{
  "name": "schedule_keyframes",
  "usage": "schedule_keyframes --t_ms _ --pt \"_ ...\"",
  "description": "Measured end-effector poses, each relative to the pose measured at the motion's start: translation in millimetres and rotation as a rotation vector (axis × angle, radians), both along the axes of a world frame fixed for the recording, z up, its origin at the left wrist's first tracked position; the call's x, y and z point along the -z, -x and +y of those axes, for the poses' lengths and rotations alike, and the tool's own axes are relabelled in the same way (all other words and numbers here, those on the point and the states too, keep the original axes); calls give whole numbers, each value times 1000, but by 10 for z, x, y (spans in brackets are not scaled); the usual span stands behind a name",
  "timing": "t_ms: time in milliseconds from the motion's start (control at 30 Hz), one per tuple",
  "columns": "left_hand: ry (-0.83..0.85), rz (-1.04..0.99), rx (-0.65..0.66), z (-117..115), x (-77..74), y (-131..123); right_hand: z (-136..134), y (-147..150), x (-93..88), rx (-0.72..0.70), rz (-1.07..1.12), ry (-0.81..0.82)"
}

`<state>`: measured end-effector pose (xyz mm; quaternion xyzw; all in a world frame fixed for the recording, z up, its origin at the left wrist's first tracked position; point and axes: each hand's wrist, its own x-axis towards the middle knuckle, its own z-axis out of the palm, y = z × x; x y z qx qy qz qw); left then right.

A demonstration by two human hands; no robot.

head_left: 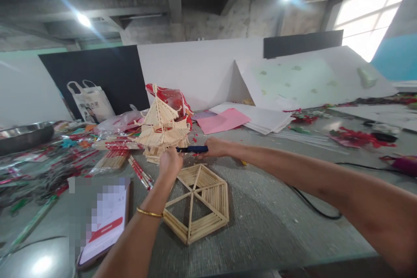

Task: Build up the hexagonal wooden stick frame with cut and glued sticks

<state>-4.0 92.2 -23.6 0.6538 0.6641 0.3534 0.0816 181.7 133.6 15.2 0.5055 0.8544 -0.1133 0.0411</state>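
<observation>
A small pagoda model (pixel 161 128) built of thin wooden sticks stands on the grey table (pixel 267 221). My left hand (pixel 169 163), closed in a fist, grips the model's lower part. My right hand (pixel 215 147) is closed on a dark blue tool (pixel 192 149) whose tip points at the model's base. Just in front of both hands lies a flat hexagonal stick frame (pixel 197 202). A gold bangle (pixel 149 213) circles my left wrist.
A phone (pixel 102 226) lies at the near left. Bundles of sticks (pixel 112 160) and red-wrapped packets litter the left side beside a metal tray (pixel 26 134). Pink paper (pixel 223 120), white sheets and a black cable (pixel 312 204) lie to the right. White boards stand behind.
</observation>
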Motion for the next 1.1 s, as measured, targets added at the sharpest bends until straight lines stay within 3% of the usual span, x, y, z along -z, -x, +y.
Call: schedule_keyframes --t_ms 100,267,567,867,1000,1100 --pt "38 13 -14 -22 1 46 34 27 5 -36 -64 -105" --pt "93 13 20 -108 -48 144 79 23 25 -67 -201 -130" --pt "191 -111 300 -375 -310 113 97 11 22 -184 -245 -137" --pt "548 -402 612 -617 -340 -19 89 -73 192 -209 -166 -272" --pt "593 -402 639 -619 -310 -75 -41 -117 117 -256 -78 -329" --pt "622 -396 656 -626 -286 -108 -334 -145 3 -310 139 -341"
